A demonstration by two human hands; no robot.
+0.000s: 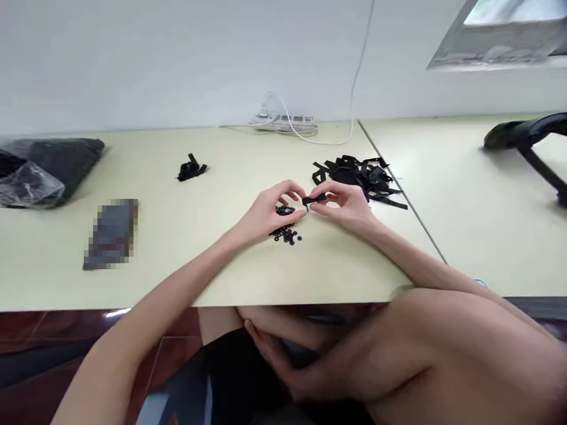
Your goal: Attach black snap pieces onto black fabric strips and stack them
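Note:
Between my two hands, above the table, is a short black fabric strip (317, 199). My right hand (348, 206) pinches it between thumb and fingers. The thumb and index finger of my left hand (274, 211) close around its left end, where a small dark bit hangs down. Under and beside my left hand lies a heap of small black round pieces, like buttons or snaps (289, 236), partly hidden by that hand. A loose pile of black strips (361, 177) lies just behind my right hand. Farther left is a small bunch of black strips (191, 169).
On the pale table (239, 271) a blurred-out dark flat object (111, 233) lies at left, near a dark bundle in clear plastic (66, 168). A power strip (283, 123) with a white cable sits by the wall. A black stand-like object (522, 139) is at right.

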